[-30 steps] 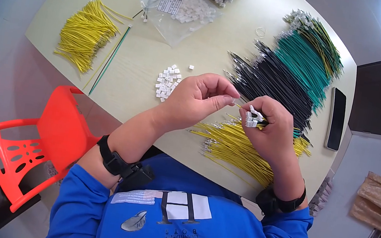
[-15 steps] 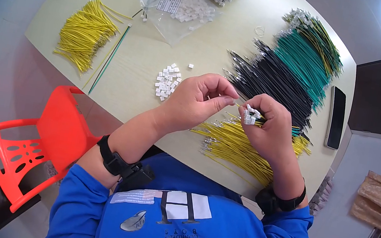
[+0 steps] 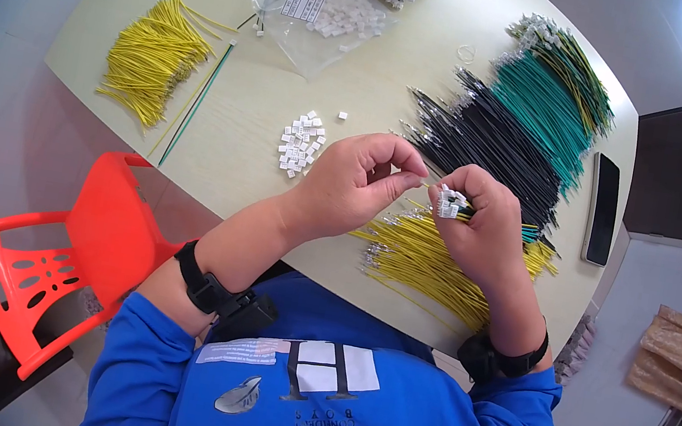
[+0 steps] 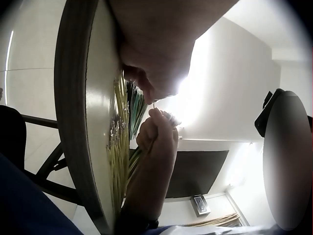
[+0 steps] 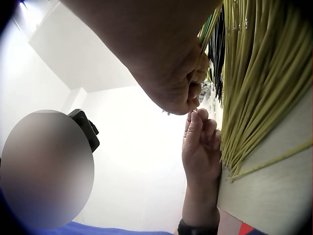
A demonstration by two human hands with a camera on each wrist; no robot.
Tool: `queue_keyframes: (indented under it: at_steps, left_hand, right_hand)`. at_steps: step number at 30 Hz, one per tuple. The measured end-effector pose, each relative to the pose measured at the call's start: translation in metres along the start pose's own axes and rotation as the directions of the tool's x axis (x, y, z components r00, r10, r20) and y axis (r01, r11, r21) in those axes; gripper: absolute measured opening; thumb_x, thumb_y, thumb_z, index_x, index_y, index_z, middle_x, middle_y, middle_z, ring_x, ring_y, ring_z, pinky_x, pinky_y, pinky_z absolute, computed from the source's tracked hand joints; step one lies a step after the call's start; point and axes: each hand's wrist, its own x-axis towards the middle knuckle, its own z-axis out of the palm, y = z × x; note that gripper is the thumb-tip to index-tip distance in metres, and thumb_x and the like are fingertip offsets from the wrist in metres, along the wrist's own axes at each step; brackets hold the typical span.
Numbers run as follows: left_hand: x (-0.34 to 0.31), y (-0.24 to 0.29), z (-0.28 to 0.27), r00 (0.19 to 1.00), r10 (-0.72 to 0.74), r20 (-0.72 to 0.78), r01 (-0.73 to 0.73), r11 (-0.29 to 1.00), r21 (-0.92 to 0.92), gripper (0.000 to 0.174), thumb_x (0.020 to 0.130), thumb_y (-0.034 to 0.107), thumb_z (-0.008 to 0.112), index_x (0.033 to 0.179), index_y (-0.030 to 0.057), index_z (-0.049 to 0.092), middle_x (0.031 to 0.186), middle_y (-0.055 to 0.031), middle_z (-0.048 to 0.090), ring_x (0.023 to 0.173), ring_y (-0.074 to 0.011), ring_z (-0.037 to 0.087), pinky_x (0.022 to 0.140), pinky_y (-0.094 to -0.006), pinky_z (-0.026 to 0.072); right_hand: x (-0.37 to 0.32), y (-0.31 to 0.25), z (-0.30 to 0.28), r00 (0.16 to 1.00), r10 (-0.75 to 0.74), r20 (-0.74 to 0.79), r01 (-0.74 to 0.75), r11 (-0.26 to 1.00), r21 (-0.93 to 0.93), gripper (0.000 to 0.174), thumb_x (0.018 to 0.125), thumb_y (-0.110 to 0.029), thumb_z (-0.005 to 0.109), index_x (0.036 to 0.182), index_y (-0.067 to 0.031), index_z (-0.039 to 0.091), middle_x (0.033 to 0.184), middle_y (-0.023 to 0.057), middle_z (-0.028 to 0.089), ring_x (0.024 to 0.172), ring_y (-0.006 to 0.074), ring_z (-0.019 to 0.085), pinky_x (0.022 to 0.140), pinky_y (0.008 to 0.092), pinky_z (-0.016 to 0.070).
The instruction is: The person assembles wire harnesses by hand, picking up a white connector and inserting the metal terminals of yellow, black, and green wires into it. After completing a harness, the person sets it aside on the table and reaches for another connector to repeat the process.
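Observation:
In the head view my left hand [image 3: 368, 183] has thumb and forefinger pinched on the end of a thin yellow wire [image 3: 426, 185]. That wire runs to my right hand [image 3: 481, 231], whose curled fingers grip a small bunch of wires. White plastic connectors [image 3: 450, 203] top the bunch and stick out beside the right thumb. From the right wrist view, the fingertips of both hands nearly meet, and green and yellow wires [image 5: 208, 30] trail out of the right fist. Below the hands lies a heap of yellow wires [image 3: 430, 267] with metal-tipped ends.
Loose white connectors [image 3: 300, 146] lie left of the hands. Black wires [image 3: 494, 148] and green wires [image 3: 544, 111] are stacked beyond, near a phone [image 3: 601, 210]. A plastic bag of connectors [image 3: 322, 23] and another yellow bundle [image 3: 151, 62] sit farther off; a red chair [image 3: 116, 222] stands left.
Both hands stay almost in place. The white connectors in the right hand have turned slightly and sit a little higher.

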Motion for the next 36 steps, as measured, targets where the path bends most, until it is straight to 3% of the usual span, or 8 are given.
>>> queue_keyframes:
  at_steps: [1, 4, 13, 25, 28, 33, 36]
  left_hand:
    - [0.000, -0.001, 0.001, 1.000, 0.000, 0.000, 0.000, 1.000, 0.000, 0.011, 0.089, 0.002, 0.058, 0.099, -0.0005, 0.058, 0.090, -0.0021, 0.061, 0.082, -0.0047, 0.057, 0.074, -0.0189, 0.0468]
    - [0.002, -0.006, 0.004, 0.998, 0.046, -0.053, -0.054, 0.985, -0.165, 0.010, 0.086, 0.007, 0.062, 0.095, 0.0018, 0.062, 0.077, 0.0023, 0.060, 0.063, -0.0008, 0.048, 0.058, -0.0162, 0.0407]
    - [0.002, -0.005, 0.003, 0.998, 0.036, -0.044, -0.042, 0.987, -0.155, 0.012, 0.086, 0.008, 0.062, 0.097, 0.0015, 0.062, 0.078, 0.0023, 0.060, 0.064, -0.0004, 0.048, 0.058, -0.0159, 0.0410]
    - [0.000, -0.008, 0.001, 0.999, 0.047, -0.020, -0.048, 0.998, -0.044, 0.011, 0.084, 0.003, 0.061, 0.095, 0.0027, 0.063, 0.075, 0.0039, 0.058, 0.057, -0.0002, 0.040, 0.051, -0.0171, 0.0342]
    - [0.000, 0.000, -0.002, 0.996, -0.039, 0.075, 0.040, 0.999, -0.012, 0.011, 0.087, 0.000, 0.059, 0.098, -0.0004, 0.059, 0.088, -0.0003, 0.060, 0.076, -0.0009, 0.052, 0.065, -0.0154, 0.0423]
    - [0.001, -0.006, -0.002, 0.997, -0.024, 0.073, 0.030, 0.996, -0.085, 0.011, 0.088, 0.002, 0.059, 0.099, -0.0003, 0.059, 0.088, -0.0005, 0.060, 0.076, -0.0016, 0.053, 0.066, -0.0163, 0.0430]
    - [0.003, -0.010, 0.001, 0.998, 0.065, -0.014, -0.066, 0.984, -0.165, 0.010, 0.084, 0.009, 0.064, 0.093, 0.0032, 0.063, 0.075, 0.0034, 0.059, 0.059, -0.0009, 0.042, 0.053, -0.0176, 0.0360]
  right_hand:
    - [0.000, 0.000, 0.000, 1.000, 0.000, 0.000, 0.000, 1.000, 0.000, 0.013, 0.078, -0.008, 0.068, 0.075, -0.0027, 0.056, 0.061, 0.0036, 0.055, 0.053, 0.0099, 0.049, 0.049, 0.0241, 0.0384]
    - [0.001, 0.001, -0.001, 1.000, 0.014, 0.008, -0.014, 1.000, 0.011, 0.013, 0.079, -0.009, 0.067, 0.075, -0.0026, 0.057, 0.061, 0.0037, 0.055, 0.054, 0.0098, 0.049, 0.050, 0.0239, 0.0384]
    - [0.001, 0.003, -0.002, 1.000, 0.000, 0.011, 0.000, 0.999, 0.034, 0.012, 0.080, -0.008, 0.067, 0.076, -0.0023, 0.057, 0.062, 0.0038, 0.055, 0.055, 0.0094, 0.049, 0.051, 0.0239, 0.0381]
    - [0.000, 0.000, -0.005, 0.998, 0.016, 0.061, -0.016, 1.000, 0.010, 0.010, 0.079, -0.007, 0.067, 0.077, -0.0025, 0.057, 0.065, 0.0043, 0.055, 0.057, 0.0110, 0.050, 0.053, 0.0247, 0.0404]
    - [0.000, 0.001, -0.004, 0.995, -0.044, 0.088, 0.046, 0.999, -0.015, 0.009, 0.077, -0.006, 0.067, 0.078, -0.0029, 0.058, 0.066, 0.0047, 0.056, 0.057, 0.0119, 0.052, 0.054, 0.0251, 0.0414]
    - [0.001, -0.001, -0.004, 0.996, -0.050, 0.068, 0.051, 0.999, -0.011, 0.009, 0.076, -0.005, 0.068, 0.078, -0.0034, 0.059, 0.067, 0.0043, 0.056, 0.058, 0.0120, 0.053, 0.054, 0.0248, 0.0410]
    - [0.002, -0.002, -0.005, 0.997, -0.054, 0.050, 0.055, 0.998, -0.014, 0.009, 0.076, -0.005, 0.067, 0.078, -0.0034, 0.059, 0.067, 0.0042, 0.056, 0.059, 0.0122, 0.053, 0.054, 0.0247, 0.0407]
